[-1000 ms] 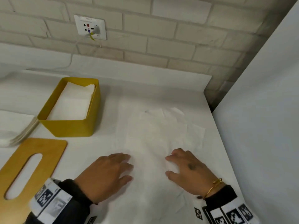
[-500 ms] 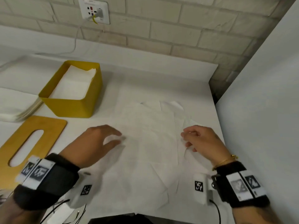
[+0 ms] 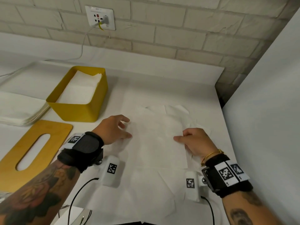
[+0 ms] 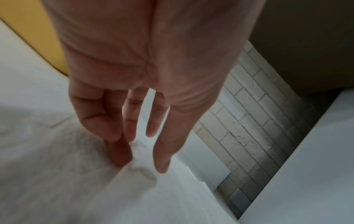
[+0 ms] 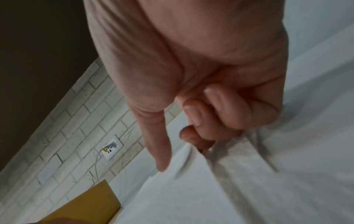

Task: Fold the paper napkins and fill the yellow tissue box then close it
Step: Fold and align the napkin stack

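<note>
- Right of the box (image 3: 81,101), a napkin (image 3: 155,143) lies spread on the table (image 3: 186,82), and both hands are at its side edges.
- Left hand (image 3: 113,129): fingers fairly straight and a little apart, thumb and forefinger closing on the napkin's left edge. In the left wrist view the fingertips (image 4: 118,157) meet a small raised pucker of paper, so I read it as a light pinch, though blur leaves that uncertain.
- Right hand (image 3: 193,142): fingers curled, with the napkin's right edge caught and lifted between thumb and curled fingers (image 5: 199,136); the paper ridges up beneath them.
- Step in hand, as I judge it: folding one napkin, at the start of a fold, with both edges being picked up.
- Box: yellow, open, already partly filled with folded white napkins.
- Lid (image 3: 32,151): flat on the table just in front of the box, slot upward, so closing is not yet done.
- Stack (image 3: 21,111) of unfolded napkins: left of the box, touching or nearly touching its wall, so more folding seems to remain.
- Next move calls for: both edges lifted together and brought over evenly to meet the far or opposite side, then pressed flat to set the crease.
- Thin paper will likely tear or skew if one hand pulls ahead.
- Folded width must suit the box opening.
</note>
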The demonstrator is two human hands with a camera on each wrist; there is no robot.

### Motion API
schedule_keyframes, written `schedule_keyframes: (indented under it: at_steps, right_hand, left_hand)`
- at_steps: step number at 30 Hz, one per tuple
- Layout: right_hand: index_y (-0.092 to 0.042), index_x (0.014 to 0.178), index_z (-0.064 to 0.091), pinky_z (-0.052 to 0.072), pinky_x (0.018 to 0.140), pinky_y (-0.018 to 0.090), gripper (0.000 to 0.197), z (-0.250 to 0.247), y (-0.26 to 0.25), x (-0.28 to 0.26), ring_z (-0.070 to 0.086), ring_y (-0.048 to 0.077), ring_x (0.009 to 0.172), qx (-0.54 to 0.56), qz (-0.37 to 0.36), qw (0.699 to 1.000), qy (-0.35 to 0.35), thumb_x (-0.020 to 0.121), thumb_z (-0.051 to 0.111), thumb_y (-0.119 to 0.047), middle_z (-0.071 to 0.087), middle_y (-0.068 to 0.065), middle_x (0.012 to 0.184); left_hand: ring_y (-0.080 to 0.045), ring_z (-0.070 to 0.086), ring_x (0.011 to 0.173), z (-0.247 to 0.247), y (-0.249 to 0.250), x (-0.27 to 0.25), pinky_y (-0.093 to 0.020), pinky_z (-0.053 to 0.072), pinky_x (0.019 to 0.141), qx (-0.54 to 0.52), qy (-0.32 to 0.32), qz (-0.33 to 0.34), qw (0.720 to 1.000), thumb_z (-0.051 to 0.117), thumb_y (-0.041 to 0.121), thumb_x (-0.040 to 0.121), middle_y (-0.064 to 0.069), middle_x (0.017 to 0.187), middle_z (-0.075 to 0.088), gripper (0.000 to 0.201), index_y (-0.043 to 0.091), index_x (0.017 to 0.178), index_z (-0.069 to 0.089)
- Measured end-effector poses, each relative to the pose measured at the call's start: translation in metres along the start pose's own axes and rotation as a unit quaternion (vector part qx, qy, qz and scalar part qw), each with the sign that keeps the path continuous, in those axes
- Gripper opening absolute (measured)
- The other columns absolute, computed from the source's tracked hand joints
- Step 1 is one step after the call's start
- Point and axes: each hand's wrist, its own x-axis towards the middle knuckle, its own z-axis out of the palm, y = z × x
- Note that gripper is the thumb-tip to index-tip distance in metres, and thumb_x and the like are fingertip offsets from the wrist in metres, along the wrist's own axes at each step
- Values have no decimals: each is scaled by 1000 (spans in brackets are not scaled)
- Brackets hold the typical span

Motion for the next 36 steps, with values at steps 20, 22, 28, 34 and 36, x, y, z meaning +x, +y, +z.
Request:
schedule_keyframes:
  at_steps: [20, 22, 28, 34, 36]
  right_hand:
    - [-10, 106, 65, 61, 75, 33, 46, -39, -57, -5, 75, 26, 88, 281, -212, 931, -101, 64, 81, -21, 78, 15, 97]
    - [-13, 104, 64, 62, 74, 38, 43, -40, -71, -11, 76, 28, 85, 225, -237, 941, -87, 66, 81, -24, 78, 14, 93]
    - [-21, 100, 62, 61, 77, 48, 45, -40, -98, -13, 75, 27, 77, 167, -299, 940, -3, 64, 85, -32, 78, 8, 85]
    - [-28, 119, 61, 55, 95, 40, 75, -38, -86, 0, 71, 14, 101, 207, -273, 938, 62, 57, 92, -54, 76, -2, 105]
    - [-35, 127, 57, 55, 91, 38, 94, -31, -72, 1, 69, 17, 111, 268, -207, 941, 6, 44, 94, -64, 72, -2, 120]
  left_hand:
    - [11, 45, 130, 1, 70, -21, -7, 34, 105, -110, 3, 280, 954, 79, 60, 68, 28, 139, 54, 79, 42, 141, 52]
    - [7, 54, 123, 7, 81, -21, -15, 42, 104, -121, -11, 290, 949, 80, 54, 75, 24, 133, 61, 71, 39, 140, 54]
    - [-22, 68, 78, 14, 83, -19, -46, 53, 75, -97, -35, 266, 958, 62, 37, 100, -6, 89, 73, 27, 11, 101, 71]
    - [-20, 74, 88, 6, 79, -28, -32, 58, 81, -304, -101, 183, 930, 48, 42, 102, -10, 95, 77, 49, -1, 99, 71]
    - [-19, 75, 96, 9, 76, -27, -30, 60, 84, -378, -113, 139, 908, 46, 44, 101, -5, 102, 78, 49, 5, 105, 75]
